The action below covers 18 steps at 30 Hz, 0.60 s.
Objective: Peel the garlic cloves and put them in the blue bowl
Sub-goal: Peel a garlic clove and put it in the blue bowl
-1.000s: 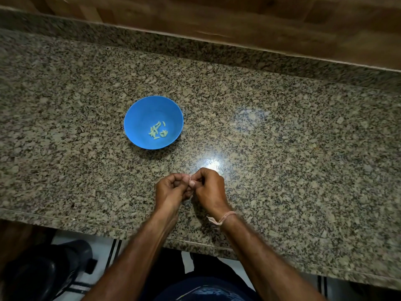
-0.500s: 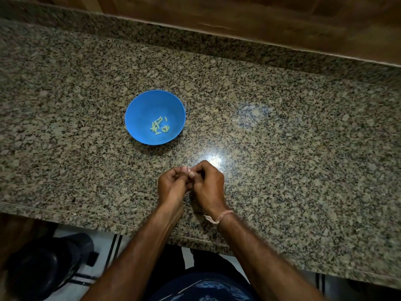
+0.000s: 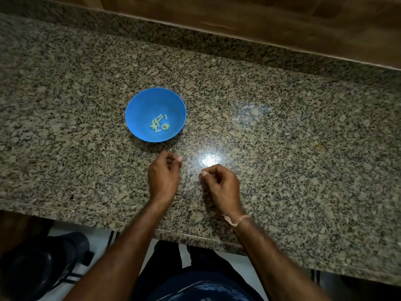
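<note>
Curling near blue bowl [image 3: 140,105], left grip [image 3: 163,174] closest, right grip [image 3: 219,183] apart, holdings unclear

Bare forearms. At the wrist of the right hand [image 3: 219,183], over the surface [image 3: 303,148] near its front edge, a thin pale pink thread [image 3: 237,220] is knotted, loose ends trailing. Below that edge, a dark blue garment [image 3: 204,290] with pale markings.

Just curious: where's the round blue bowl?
Head view: the round blue bowl sits left of centre on the speckled granite counter, just beyond the left hand.
</note>
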{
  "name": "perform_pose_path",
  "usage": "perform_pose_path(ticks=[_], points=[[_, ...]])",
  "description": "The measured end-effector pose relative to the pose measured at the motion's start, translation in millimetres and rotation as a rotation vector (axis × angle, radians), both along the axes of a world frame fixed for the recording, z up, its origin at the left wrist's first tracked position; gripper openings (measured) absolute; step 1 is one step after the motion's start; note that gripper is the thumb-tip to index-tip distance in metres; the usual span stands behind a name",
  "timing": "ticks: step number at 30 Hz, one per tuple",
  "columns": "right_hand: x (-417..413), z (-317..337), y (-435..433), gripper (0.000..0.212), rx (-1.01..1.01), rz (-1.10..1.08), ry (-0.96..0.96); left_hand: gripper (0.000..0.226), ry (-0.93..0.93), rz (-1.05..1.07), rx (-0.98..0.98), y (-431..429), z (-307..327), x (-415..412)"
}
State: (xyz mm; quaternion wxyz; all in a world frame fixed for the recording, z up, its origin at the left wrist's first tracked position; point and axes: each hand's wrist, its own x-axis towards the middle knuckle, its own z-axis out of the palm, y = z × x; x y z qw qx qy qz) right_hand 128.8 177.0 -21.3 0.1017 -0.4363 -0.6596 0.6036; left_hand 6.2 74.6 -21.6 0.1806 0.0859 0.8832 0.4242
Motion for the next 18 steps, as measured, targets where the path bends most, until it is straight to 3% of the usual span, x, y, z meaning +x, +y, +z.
perform_pose_path(ticks=[8,12,18], points=[[11.8,0.1,-14.4,0.009,0.455,0.353,-0.21,0.037,0.092,-0.12,0.01,-18.6,-12.5,10.8],[7.8,-0.1,-19.0,0.016,0.6,0.396,-0.276,0.05,0.123,-0.132,-0.012,-24.2,-13.7,20.4],[3.8,0.1,-24.4,0.019,0.695,0.413,-0.328,0.028,0.15,-0.128,-0.032,-35.5,-12.0,43.6]])
